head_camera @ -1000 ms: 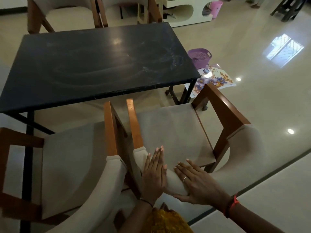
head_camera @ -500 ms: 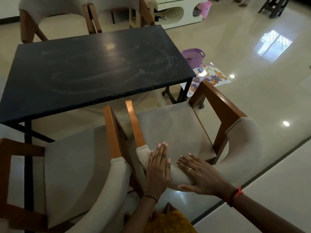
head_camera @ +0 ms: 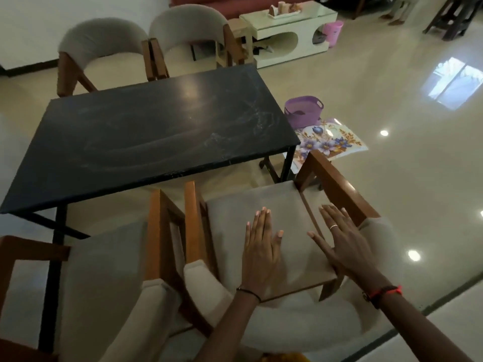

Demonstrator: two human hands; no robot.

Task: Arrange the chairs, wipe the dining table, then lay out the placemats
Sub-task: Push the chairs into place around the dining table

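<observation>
both hands [head_camera: 300, 246] flat above chair seat [head_camera: 261, 202]

Black table [head_camera: 146, 137]: top bare, whitish smear streaks across right half. Glossy cream floor [head_camera: 392, 178] carries table, two chairs [head_camera: 104, 48] at far side, two chairs [head_camera: 274, 218] at near side. On floor right of table: purple basket [head_camera: 304, 111], floral placemats [head_camera: 329, 142] just in front of it, partly under table corner. White low table [head_camera: 287, 37] farther back, pink bin [head_camera: 332, 31] beside it.
</observation>
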